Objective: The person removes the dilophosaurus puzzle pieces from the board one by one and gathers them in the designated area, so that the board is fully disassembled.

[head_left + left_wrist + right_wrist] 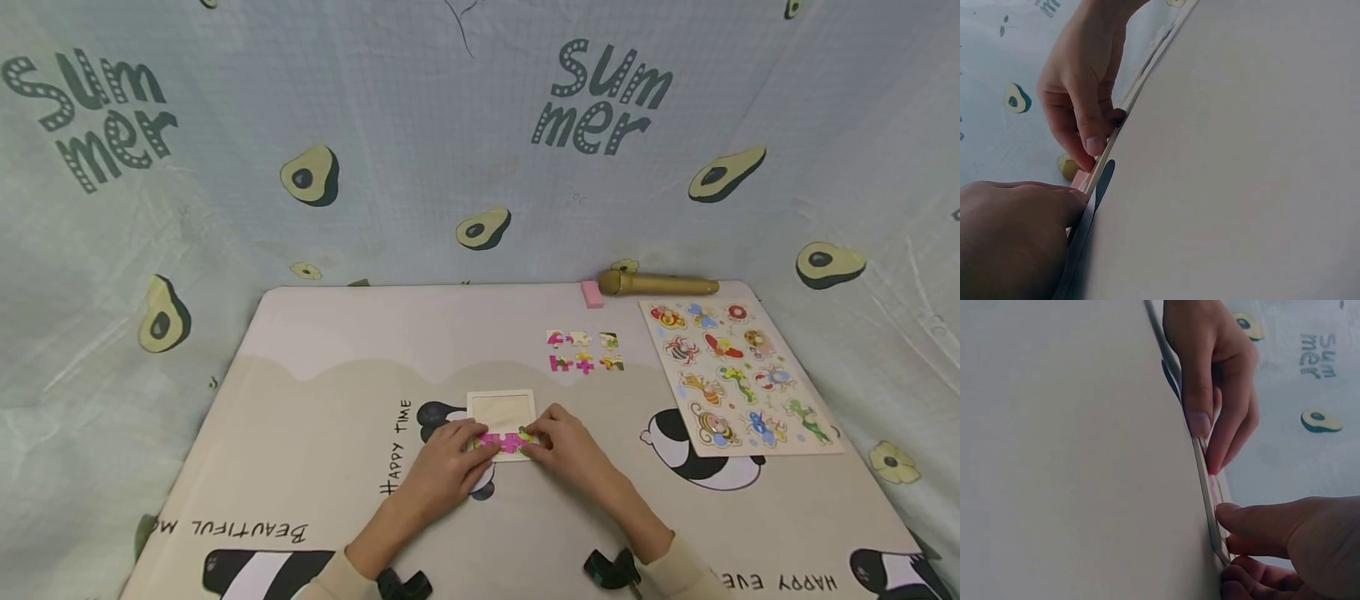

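Note:
A small wooden puzzle tray [501, 395] lies before me, with a row of pink jigsaw pieces [510, 442] along its near side. At its left end my left hand [450, 458] holds the tray, thumb and fingertips over the edge and the row. From the other side my right hand [572, 446] pinches a small puzzle piece [523, 431] with green on it, at the right end of the row; fingertips partly hide it. The right wrist view shows the tray's thin side [1204, 487] between left hand [1210, 381] and right hand [1310, 534].
Several loose jigsaw pieces [584, 360] lie in two rows behind the tray. A board with cartoon insects [742, 375] lies at the right. A pink block [592, 294] and a brown microphone-shaped object [660, 284] sit at the back edge, before an avocado-print curtain [420, 125].

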Available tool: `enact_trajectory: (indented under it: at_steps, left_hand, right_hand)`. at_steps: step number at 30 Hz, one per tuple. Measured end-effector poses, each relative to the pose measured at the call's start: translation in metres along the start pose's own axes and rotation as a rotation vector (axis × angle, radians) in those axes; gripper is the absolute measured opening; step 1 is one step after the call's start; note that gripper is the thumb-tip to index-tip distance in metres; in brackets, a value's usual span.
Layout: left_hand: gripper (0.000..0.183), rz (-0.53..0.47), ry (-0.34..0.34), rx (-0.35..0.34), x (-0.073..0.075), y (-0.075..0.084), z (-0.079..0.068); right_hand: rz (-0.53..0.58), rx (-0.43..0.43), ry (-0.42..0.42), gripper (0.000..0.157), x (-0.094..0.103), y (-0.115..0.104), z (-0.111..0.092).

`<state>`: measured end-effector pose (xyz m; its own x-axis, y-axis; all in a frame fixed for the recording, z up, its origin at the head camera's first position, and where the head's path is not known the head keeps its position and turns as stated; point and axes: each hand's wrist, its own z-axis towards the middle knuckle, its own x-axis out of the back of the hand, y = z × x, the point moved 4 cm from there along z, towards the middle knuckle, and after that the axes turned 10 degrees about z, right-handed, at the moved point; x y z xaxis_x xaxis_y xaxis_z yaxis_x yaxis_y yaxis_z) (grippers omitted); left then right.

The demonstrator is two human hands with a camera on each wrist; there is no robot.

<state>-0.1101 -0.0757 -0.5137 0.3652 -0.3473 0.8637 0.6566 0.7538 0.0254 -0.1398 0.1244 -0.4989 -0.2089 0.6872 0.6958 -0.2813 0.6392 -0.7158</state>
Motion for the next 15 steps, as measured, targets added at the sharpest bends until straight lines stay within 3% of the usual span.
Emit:
enact_trajectory:
  at_steps: [15]
  left_hand:
    - [0.025,0.000,-0.019,0.019,-0.0021,0.0018,0.0006]
  right_hand:
    - [0.053,-0.072,-0.068,0.020,-0.0047,0.0046,0.0010]
